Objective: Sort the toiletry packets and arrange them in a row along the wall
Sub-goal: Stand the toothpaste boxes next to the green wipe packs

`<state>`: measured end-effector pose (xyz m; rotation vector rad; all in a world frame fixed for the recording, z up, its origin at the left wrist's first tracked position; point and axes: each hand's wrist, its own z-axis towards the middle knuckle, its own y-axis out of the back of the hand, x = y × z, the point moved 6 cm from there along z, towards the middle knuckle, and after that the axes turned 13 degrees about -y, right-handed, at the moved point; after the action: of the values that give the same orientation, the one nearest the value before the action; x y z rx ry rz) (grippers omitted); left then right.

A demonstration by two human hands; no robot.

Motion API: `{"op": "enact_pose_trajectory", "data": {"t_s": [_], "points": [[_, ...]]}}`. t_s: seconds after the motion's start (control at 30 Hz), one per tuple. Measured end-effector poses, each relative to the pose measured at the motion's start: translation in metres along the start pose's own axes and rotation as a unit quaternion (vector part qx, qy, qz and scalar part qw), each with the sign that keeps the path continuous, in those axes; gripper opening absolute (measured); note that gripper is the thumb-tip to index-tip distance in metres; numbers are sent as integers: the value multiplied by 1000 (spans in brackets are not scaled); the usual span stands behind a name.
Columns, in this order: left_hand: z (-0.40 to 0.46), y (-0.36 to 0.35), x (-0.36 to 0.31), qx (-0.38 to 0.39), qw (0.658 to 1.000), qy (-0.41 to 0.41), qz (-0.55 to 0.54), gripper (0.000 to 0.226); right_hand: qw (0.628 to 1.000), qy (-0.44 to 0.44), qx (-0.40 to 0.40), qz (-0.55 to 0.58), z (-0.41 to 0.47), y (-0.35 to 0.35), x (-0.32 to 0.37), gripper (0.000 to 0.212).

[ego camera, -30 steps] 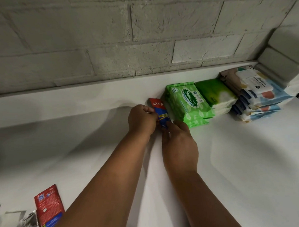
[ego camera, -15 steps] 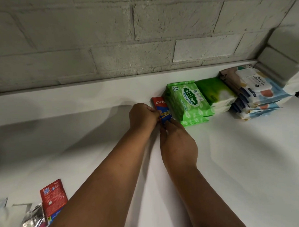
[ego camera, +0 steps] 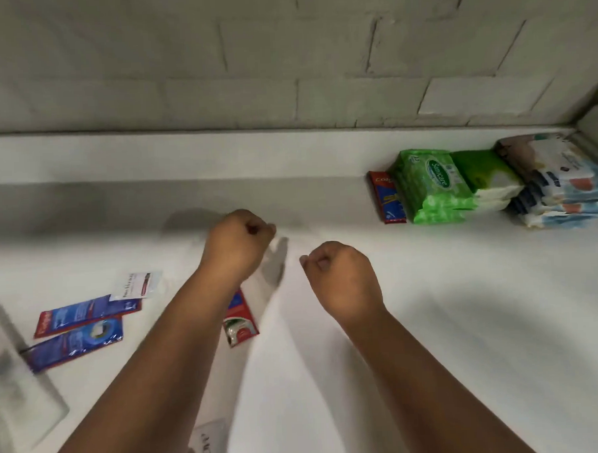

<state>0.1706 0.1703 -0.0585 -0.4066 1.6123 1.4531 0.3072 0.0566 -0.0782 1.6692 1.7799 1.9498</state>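
A row of packets lines the wall at the right: a red and blue toothpaste sachet stack (ego camera: 387,198), a green Sanicare wipes pack (ego camera: 433,184), a green and white pack (ego camera: 487,177) and a stack of blue and white wipes packs (ego camera: 559,180) in the corner. My left hand (ego camera: 238,244) and my right hand (ego camera: 341,279) hover over the white counter, both curled into loose fists with nothing in them, well left of the row. Loose blue and red sachets (ego camera: 79,325), a white sachet (ego camera: 137,284) and a red sachet (ego camera: 240,319) lie at the left, the red one partly hidden by my left forearm.
A grey brick wall (ego camera: 284,73) runs along the back of the white counter (ego camera: 449,322). Clear plastic packets (ego camera: 16,382) lie at the far left edge. Another white packet (ego camera: 208,446) shows at the bottom between my forearms.
Both hands let go of the toothpaste sachet by the green pack and pulled back to the left. The view swung left, bringing the loose sachets into sight.
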Motion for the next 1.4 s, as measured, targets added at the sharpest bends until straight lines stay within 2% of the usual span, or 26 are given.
{"op": "enact_pose_trajectory", "data": {"t_s": [0.23,0.43,0.57,0.7,0.83,0.9,1.0,1.13,1.2,1.27,1.33,1.4], "points": [[-61,51,46,-46,996,48,65,8,996,45,60,-51,-62,-52,27,29],[-89,57,58,-27,997,54,45,9,989,60,31,-133,-89,-70,35,45],[-100,51,66,-1,998,66,11,7,984,69,11,-166,-95,-73,37,41],[-106,46,64,18,998,62,27,8,987,49,4,-154,-95,-76,35,35],[-107,42,58,10,998,50,29,16,998,5,24,-51,-93,-74,27,19],[-106,37,56,3,998,56,-8,26,999,-1,27,20,-94,-71,23,12],[-105,32,57,-32,988,101,-109,39,996,18,12,83,-96,-67,19,12],[-102,14,54,-58,935,182,-300,22,995,48,-20,79,-95,-55,11,17],[-99,5,49,-55,923,194,-329,14,995,56,-17,83,-90,-50,5,17],[-93,-5,45,-52,916,201,-342,10,994,74,-23,81,-83,-43,-2,5],[-85,-15,39,-44,909,200,-362,6,992,77,-52,87,-75,-32,-10,13],[-77,-27,28,-23,908,190,-373,5,990,25,-65,123,-61,-17,-25,22]]}}
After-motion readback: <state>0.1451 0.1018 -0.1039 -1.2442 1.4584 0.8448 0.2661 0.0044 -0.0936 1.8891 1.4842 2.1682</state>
